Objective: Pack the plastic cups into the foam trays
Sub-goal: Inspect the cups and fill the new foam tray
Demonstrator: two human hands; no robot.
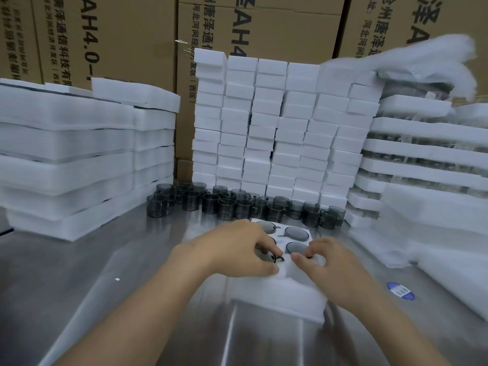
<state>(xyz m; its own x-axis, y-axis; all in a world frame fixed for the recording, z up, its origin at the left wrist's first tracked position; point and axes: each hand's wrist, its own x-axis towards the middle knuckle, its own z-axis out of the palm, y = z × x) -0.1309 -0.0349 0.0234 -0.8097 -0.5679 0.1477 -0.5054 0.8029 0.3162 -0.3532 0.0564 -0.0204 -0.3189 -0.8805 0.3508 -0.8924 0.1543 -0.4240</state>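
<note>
Your two forearms are reaching in from the near edge of the steel table (79, 260), and both hands are working over a white foam tray (277, 291) lying near the middle of that edge. Your left hand (237, 249) is curling its fingers down and pinching the dark handle of a smoky grey cup (276, 257) sitting in a pocket of the tray. Your right hand (324, 260) is resting just beside it, fingers bent against the rim of a second cup (295, 247); you cannot tell whether it is actually gripping. A third cup (297, 233) is sitting in the tray's far pocket. Beyond the tray, loose cups (237, 204) are standing upright in a crowded row across the table. Behind them, small foam blocks (277, 128) are rising in columns; flat foam trays (66, 154) are stacking at the left edge, packed trays (422, 143) at the right, with cardboard boxes (118, 35) standing farthest back.
</note>
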